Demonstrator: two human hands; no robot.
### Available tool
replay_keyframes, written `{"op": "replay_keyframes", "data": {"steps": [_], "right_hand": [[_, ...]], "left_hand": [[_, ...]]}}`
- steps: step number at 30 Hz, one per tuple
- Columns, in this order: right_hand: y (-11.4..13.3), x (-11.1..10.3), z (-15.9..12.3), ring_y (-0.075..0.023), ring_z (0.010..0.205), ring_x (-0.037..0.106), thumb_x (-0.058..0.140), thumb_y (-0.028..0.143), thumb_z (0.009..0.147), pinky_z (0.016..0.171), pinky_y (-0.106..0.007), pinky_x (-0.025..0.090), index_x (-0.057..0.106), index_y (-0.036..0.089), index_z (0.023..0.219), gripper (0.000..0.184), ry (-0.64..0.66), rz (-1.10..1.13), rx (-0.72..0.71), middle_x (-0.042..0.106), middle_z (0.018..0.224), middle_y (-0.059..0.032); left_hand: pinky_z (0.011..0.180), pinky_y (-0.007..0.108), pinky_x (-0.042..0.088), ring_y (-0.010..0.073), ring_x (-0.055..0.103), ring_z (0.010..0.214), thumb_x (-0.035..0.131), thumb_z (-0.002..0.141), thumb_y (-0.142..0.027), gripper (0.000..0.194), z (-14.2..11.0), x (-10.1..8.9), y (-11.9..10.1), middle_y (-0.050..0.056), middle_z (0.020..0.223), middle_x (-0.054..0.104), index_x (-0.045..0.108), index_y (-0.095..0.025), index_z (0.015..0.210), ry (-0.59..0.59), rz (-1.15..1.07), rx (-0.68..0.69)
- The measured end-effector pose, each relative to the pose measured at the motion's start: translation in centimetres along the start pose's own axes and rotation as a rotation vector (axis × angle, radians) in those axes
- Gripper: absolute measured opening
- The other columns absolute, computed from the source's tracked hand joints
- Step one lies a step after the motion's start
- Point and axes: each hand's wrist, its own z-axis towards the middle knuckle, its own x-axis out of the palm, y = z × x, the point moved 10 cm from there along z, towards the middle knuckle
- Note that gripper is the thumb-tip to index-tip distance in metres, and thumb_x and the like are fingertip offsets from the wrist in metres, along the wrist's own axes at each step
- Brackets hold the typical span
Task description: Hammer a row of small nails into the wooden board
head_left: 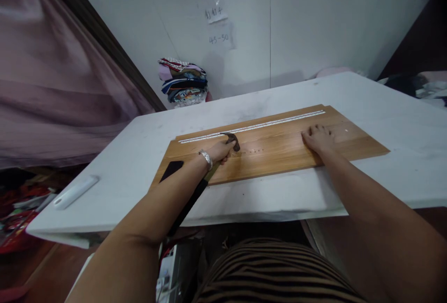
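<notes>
My left hand [219, 152] grips a claw hammer [236, 144] close to its head, over the left half of a brown wood-grain board [279, 154]. The hammer's black lower handle slants back under my left forearm, which hides part of it. A row of small dark nails or holes [254, 151] runs along the board just right of the hammer head; which they are, I cannot tell. On the right part of the board rests my right hand [319, 139], fingers apart, with nothing in it. Two thin white marked strips [253, 127] lie along the board's far side.
The board lies on a white table [122, 154]. A dark flat object [172, 169] is at the board's left end, and a white elongated item [76, 192] lies near the table's left edge. Folded cloths [184, 82] are stacked behind, against the wall. A pink curtain [63, 70] hangs at left.
</notes>
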Motion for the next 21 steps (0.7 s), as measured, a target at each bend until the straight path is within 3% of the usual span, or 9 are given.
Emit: {"op": "replay_keyframes", "data": {"steps": [10, 21], "right_hand": [[0.13, -0.12, -0.08, -0.0372, 0.142, 0.049, 0.028, 0.048, 0.107, 0.118, -0.053, 0.035, 0.068, 0.012, 0.131, 0.060, 0.006, -0.010, -0.006, 0.062, 0.148, -0.0240], [0.09, -0.19, -0.16, -0.0380, 0.142, 0.049, 0.029, 0.047, 0.107, 0.117, -0.053, 0.035, 0.069, 0.011, 0.130, 0.059, -0.003, -0.001, -0.003, 0.061, 0.148, -0.0249]], "left_hand": [[0.043, 0.020, 0.035, 0.0082, 0.042, 0.042, 0.045, 0.113, -0.039, 0.025, -0.69, 0.71, 0.17, -0.007, 0.059, 0.047, 0.057, -0.020, 0.102, 0.018, -0.006, -0.025], [0.045, 0.021, 0.036, 0.0087, 0.044, 0.043, 0.048, 0.112, -0.042, 0.027, -0.19, 0.11, 0.12, -0.006, 0.062, 0.051, 0.058, -0.020, 0.100, -0.006, 0.000, -0.021]]}}
